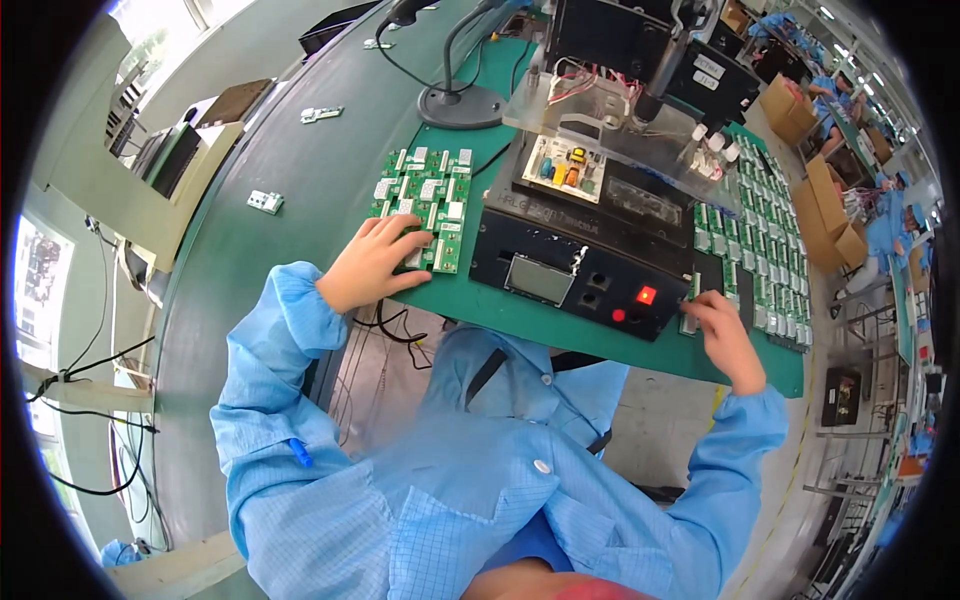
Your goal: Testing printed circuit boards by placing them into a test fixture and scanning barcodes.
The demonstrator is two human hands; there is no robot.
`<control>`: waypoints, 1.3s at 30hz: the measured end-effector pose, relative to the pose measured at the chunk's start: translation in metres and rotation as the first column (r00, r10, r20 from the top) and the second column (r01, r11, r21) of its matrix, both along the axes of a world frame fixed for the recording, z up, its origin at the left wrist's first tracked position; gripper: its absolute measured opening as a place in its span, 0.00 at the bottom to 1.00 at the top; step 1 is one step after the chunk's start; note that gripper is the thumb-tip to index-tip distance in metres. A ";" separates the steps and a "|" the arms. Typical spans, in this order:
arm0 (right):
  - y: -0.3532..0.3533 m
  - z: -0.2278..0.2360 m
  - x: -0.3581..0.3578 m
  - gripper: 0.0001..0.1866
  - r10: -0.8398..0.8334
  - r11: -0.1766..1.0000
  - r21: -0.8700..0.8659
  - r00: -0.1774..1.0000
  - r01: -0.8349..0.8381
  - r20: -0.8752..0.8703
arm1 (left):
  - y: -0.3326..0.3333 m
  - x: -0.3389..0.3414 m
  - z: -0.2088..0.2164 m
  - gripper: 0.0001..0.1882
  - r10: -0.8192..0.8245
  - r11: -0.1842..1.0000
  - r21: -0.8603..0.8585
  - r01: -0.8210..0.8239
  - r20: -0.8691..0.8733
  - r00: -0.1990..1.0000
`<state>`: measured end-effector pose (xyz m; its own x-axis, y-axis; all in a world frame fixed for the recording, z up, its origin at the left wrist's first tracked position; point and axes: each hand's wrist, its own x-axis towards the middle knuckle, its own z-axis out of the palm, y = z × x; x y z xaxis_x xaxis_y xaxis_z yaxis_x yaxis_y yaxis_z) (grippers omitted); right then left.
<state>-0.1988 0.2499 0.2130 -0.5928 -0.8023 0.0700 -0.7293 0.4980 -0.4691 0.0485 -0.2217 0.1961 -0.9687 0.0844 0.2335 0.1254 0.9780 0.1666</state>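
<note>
My left hand lies over the near edge of a group of green circuit boards, its fingers apart and fingertips touching them. These boards sit side by side and carry white and silver parts. At the right side of the black test box, my right hand has its fingers bent and drawn together on a small circuit board, partly hidden by the fingertips. The box has a grey display and a lit red switch. On top, a board with yellow and orange parts sits below a clear plate.
Rows of circuit boards cover the green mat at right. A round-based stand is behind the left boards. Two loose modules lie on the dark green belt. Cardboard boxes and other people in blue are farther right.
</note>
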 end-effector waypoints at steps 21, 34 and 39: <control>-0.164 0.018 0.011 0.15 -0.208 0.927 -0.375 0.832 0.001 -0.514 | 0.039 -0.076 0.084 0.15 -0.214 0.947 0.092 0.308 -0.534 0.818; -0.177 0.009 -0.020 0.13 -0.223 0.947 -0.306 0.882 0.095 -0.416 | 0.096 -0.304 0.269 0.21 -0.135 0.653 0.639 0.407 -0.430 0.893; -0.176 0.008 -0.029 0.12 -0.171 0.950 -0.310 0.884 0.031 -0.436 | 0.106 -0.328 0.271 0.17 -0.092 0.629 0.749 0.208 -0.194 0.977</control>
